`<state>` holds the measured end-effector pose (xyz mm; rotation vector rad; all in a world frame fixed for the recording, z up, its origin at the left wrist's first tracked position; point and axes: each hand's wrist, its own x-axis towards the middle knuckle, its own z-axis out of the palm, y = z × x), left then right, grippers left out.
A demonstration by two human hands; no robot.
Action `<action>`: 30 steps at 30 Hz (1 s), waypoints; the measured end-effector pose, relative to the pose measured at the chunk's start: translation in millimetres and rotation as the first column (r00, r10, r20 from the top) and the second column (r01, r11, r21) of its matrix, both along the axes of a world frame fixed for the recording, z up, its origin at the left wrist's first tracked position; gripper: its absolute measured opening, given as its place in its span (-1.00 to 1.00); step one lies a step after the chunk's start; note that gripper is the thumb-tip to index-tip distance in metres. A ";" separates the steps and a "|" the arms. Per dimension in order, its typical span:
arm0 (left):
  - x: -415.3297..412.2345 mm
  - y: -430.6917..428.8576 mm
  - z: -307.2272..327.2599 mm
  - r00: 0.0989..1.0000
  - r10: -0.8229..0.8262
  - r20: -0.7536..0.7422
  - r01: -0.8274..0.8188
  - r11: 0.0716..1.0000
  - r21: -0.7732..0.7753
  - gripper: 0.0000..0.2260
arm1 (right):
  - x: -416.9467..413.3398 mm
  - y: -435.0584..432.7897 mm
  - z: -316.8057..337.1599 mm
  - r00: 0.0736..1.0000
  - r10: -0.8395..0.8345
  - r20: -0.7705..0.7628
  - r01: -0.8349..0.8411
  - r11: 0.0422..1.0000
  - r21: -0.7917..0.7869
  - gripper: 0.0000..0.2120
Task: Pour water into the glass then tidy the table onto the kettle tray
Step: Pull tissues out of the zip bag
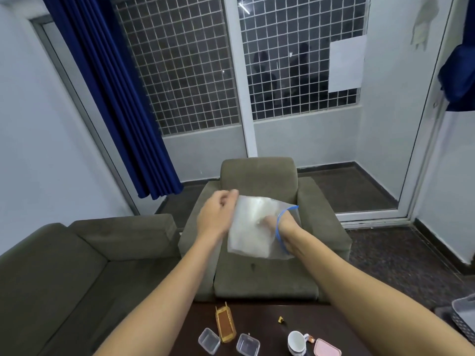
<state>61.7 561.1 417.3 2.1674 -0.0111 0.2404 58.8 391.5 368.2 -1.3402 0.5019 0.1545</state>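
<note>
I hold a clear zip bag (253,227) with a blue seal strip up in front of the armchair. My left hand (217,214) pinches its upper left corner. My right hand (277,223) is inside the bag, seen blurred through the plastic, with the blue seal around its wrist. On the dark table (257,319) below lie a white cup (297,341), two small clear plastic boxes (209,340) (248,344), a gold rectangular tray (225,326), a pink lid (327,348) and a small yellow scrap (280,319). No kettle or glass is in view.
A grey-brown armchair (259,181) stands just beyond the table, a matching sofa (64,265) to the left. A grey perforated basket (465,317) sits at the right edge. Blue curtain (115,98) and grilled windows are behind.
</note>
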 end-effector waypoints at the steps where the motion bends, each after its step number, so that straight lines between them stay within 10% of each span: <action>1: 3.6 8.7 -5.0 0.991 -0.015 -0.132 -0.004 0.989 -0.145 -0.57 | 1.2 1.5 3.4 0.997 0.061 0.045 -0.057 0.995 -0.085 -0.91; 4: 8.8 21.4 -28.0 0.903 -0.160 -0.399 -0.035 0.897 -0.440 -0.68 | -0.8 -3.7 7.3 0.987 0.137 0.078 -0.127 0.984 -0.124 -0.94; 12: 30.6 -0.2 -94.0 0.908 -0.209 -0.363 -0.037 0.823 -0.567 -0.84 | -11.6 -29.9 -12.1 0.946 0.315 -0.074 -0.316 0.949 0.003 -0.88; 30: -22.7 -118.8 -318.9 0.660 -0.349 -0.666 -0.154 0.804 -0.574 -0.90 | -135.8 -236.8 -157.7 0.955 -0.075 -0.287 -0.001 0.967 -0.256 -0.88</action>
